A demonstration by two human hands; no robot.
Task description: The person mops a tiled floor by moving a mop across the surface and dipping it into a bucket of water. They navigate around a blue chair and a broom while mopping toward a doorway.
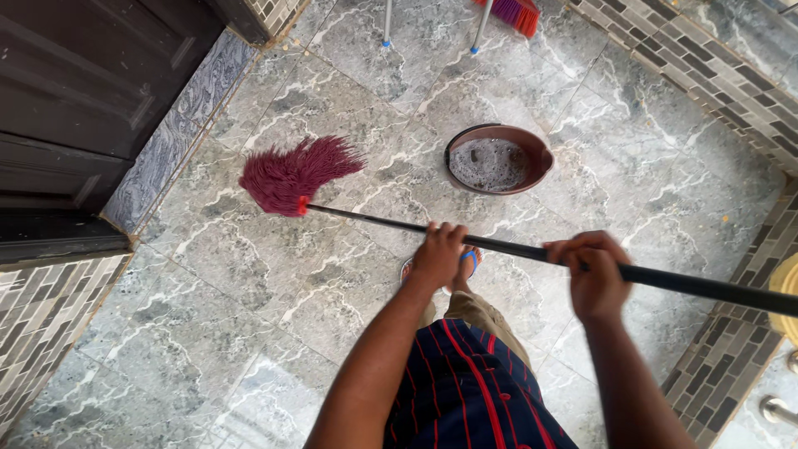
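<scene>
**Mopping the tiled floor, mid-stroke**

I have the mop handle (532,249) in both hands. My left hand (438,256) is the forward one, its grip wrapped fully round the black pole with the fingers curled over the top. My right hand (594,278) sits further back, fist closed tight on the same pole, and the handle runs on past it toward the right edge of view. Neither grip has any slack that I can see.

The maroon mop head (295,176) lies out ahead and to my left, its strands fanned on the grey marbled floor (249,316), near the stone sill below the dark door (83,91). A brown basin (499,158) with greyish, sudsy water sits on the floor to the right of the mop head, well apart from it. At the top edge a broom (515,12) with red and purple bristles stands beside two pale poles. One sandalled foot (467,264) shows just under the handle.

As I judge it, I'm in the wiping step, with the head pressed at the far left of a sweep. The next move calls for a firm, even pull or sideways swing, keeping the strands flat on the tiles and steering clear of the basin so it doesn't tip.
</scene>
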